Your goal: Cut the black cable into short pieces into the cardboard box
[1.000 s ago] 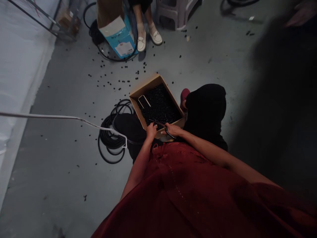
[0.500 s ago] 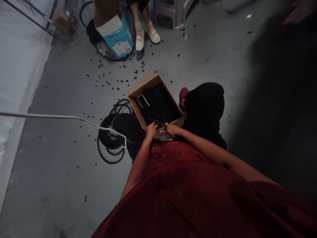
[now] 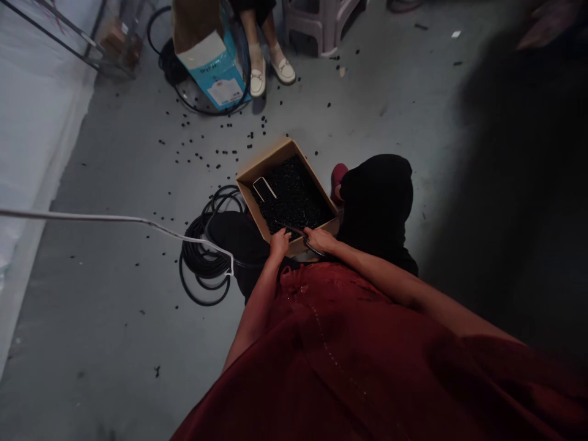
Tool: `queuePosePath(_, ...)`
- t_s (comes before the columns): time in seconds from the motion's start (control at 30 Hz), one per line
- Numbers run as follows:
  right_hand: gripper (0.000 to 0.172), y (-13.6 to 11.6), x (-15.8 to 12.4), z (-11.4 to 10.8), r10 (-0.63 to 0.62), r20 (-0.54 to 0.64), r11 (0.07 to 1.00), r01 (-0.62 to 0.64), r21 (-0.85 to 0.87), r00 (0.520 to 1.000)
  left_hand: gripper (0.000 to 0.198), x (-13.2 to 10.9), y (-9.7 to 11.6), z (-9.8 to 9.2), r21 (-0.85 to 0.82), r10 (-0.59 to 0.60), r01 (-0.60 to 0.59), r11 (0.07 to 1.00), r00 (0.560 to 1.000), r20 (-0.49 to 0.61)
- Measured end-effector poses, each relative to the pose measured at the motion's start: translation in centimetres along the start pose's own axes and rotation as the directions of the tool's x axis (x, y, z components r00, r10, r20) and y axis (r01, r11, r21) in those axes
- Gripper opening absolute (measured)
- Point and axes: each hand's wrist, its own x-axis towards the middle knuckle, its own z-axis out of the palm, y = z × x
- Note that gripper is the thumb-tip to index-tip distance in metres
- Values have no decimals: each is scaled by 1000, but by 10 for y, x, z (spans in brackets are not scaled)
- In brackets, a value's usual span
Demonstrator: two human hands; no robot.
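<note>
A white wire (image 3: 92, 217) runs in from the left and ends in a hook against a coil of black cable (image 3: 202, 269) on the concrete floor (image 3: 114, 343). The left hand (image 3: 280, 244) sits curled at the near rim of a cardboard box (image 3: 261, 173); whether it has hold of anything, I cannot tell. The box stands on the floor, filled with black pellets (image 3: 294, 196), a bent metal clip (image 3: 264, 188) lying on top. The right hand (image 3: 319, 240) closes around black-handled scissors (image 3: 294, 230), their tips over the pellets, beside a red shoe (image 3: 339, 182)
</note>
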Motion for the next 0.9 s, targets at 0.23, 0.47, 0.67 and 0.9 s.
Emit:
queuePosePath(0.23,40,-1,-1,0,14,3,1000,-13,-23,1000,25,1,1,1,131,4,-4,991,1000,1)
queuePosePath(0.47,38,0,2,4,13,-5,999,-13,-49,1000,28,5,-2,4,183,-34,28,983,999,26)
queuePosePath(0.67,39,6,7,4,52,-40,999,-51,16,998,30,4,-2,1,103,-43,38,994,998,47)
queuePosePath(0.9,42,15,20,8,110,-123,945,-65,322,986,37,1,2,-6,-147,-37,44,988,998,51)
